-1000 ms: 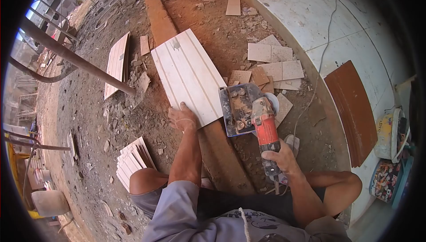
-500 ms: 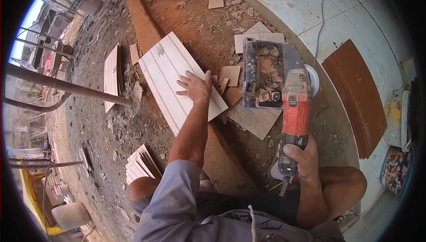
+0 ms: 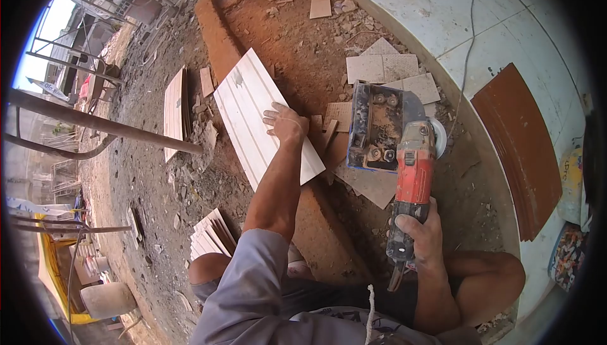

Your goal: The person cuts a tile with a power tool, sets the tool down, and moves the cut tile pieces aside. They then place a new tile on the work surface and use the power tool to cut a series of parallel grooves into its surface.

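Right of a tile (image 3: 256,123) touched by the left hand (image 3: 287,122), fingers apart, a grinder (image 3: 415,177) is clamped in the right hand (image 3: 429,236).

Grinder (image 3: 414,180): red body, black grip, dusty tan head. Disc (image 3: 441,137) right of grinder head: white. Plate (image 3: 359,127) left of grinder head: black, brown-smeared, thin blue edge. Tile (image 3: 251,117) left of grinder: white, thin tan stripes, grey patch. Stack (image 3: 518,155) right of grinder: solid red-brown. Sleeve (image 3: 253,275) lower left of grinder: grey-lilac. Tarp (image 3: 55,270) far left of grinder: yellow.
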Tool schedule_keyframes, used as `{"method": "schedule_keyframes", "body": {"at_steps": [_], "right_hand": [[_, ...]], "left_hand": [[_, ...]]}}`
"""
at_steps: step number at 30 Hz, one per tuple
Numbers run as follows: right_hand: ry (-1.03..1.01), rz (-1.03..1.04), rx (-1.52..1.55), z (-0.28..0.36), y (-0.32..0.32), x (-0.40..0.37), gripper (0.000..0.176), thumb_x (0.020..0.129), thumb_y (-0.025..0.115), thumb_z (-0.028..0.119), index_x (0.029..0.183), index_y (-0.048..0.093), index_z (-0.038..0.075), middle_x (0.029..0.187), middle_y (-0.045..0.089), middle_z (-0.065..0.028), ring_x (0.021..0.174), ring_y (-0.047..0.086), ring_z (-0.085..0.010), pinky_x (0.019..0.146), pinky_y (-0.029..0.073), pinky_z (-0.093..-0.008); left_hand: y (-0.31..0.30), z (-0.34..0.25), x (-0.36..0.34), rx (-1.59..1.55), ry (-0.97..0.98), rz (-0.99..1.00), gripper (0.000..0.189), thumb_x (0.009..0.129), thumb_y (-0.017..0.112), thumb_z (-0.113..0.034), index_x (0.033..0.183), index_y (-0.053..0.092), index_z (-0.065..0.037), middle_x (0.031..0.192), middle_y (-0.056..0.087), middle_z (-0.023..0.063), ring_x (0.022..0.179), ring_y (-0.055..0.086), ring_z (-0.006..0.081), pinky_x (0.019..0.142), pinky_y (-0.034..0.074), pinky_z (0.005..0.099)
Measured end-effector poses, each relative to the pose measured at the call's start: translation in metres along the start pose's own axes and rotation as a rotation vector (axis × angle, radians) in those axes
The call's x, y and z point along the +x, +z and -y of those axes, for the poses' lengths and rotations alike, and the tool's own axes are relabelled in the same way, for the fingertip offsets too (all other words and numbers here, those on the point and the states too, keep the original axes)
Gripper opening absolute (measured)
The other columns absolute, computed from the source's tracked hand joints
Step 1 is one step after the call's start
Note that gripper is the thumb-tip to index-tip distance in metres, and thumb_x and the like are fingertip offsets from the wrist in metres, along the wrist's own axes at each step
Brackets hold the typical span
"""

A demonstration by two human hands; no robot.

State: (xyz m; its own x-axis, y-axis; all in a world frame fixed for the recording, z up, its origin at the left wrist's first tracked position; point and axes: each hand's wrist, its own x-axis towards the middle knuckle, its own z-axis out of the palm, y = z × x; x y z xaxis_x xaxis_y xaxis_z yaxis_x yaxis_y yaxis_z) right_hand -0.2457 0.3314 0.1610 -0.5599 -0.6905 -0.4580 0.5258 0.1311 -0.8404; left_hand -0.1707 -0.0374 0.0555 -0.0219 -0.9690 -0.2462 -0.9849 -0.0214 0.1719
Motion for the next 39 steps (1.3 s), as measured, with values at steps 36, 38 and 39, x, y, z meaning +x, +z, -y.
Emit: {"method": "schedule_keyframes", "body": {"at_steps": [36, 38, 39], "right_hand": [[-0.042, 0.057, -0.065, -0.011, 0.036, 0.0, 0.04, 0.077, 0.074, 0.027, 0.1, 0.059, -0.003, 0.074, 0.064, -0.0116, 0.055, 0.064, -0.0172, 0.052, 0.056, -0.03], [-0.063, 0.023, -0.073, -0.012, 0.038, 0.002, 0.039, 0.077, 0.073, 0.027, 0.099, 0.059, -0.003, 0.074, 0.064, -0.0116, 0.055, 0.064, -0.0173, 0.052, 0.056, -0.03], [-0.062, 0.022, -0.07, -0.013, 0.037, 0.004, 0.039, 0.077, 0.073, 0.027, 0.099, 0.059, -0.003, 0.074, 0.064, -0.0116, 0.055, 0.064, -0.0173, 0.052, 0.056, -0.03]], "left_hand": [[-0.133, 0.183, 0.065, -0.102, -0.049, -0.2, 0.043, 0.088, 0.062, -0.037, 0.108, 0.07, 0.0, 0.11, 0.069, 0.0246, 0.108, 0.065, 0.0381, 0.093, 0.051, 0.0447], [-0.131, 0.196, 0.081, -0.125, -0.015, -0.184, 0.046, 0.088, 0.061, -0.038, 0.11, 0.069, 0.002, 0.109, 0.069, 0.0248, 0.107, 0.065, 0.0381, 0.093, 0.051, 0.0445], [-0.135, 0.198, 0.083, -0.122, -0.014, -0.184, 0.046, 0.088, 0.061, -0.038, 0.11, 0.069, 0.002, 0.109, 0.069, 0.0248, 0.107, 0.065, 0.0381, 0.093, 0.051, 0.0445]]}}
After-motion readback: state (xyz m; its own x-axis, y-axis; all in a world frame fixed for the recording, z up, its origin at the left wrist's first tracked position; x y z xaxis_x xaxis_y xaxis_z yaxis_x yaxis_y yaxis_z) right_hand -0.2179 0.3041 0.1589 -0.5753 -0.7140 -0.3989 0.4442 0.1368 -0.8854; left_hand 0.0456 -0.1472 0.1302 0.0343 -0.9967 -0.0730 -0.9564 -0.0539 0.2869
